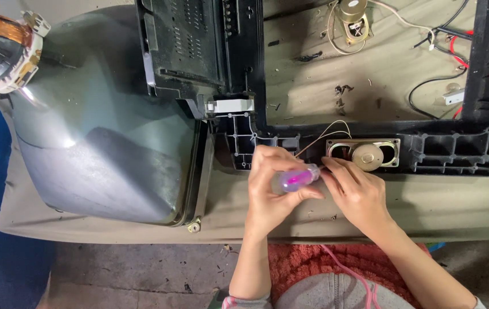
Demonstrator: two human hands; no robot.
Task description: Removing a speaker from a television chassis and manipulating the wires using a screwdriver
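Fingers (290,197) of left hand (273,191) closed round screwdriver (296,179) | clear pink-cored handle, long axis level, shaft end pointing right, hidden | right hand (359,194) fingertips pinched at that end | oval speaker (364,154) in black frame (456,151) just beyond fingertips

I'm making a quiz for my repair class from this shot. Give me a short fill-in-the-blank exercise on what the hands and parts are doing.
1. The left hand grips a screwdriver whose clear handle glows ____.
2. The right hand touches the black plastic frame beside an oval ____.
3. The big grey picture tube lies to the ____ of both hands.
4. Everything rests on a ____-coloured cloth.

Missing words: pink; speaker; left; tan
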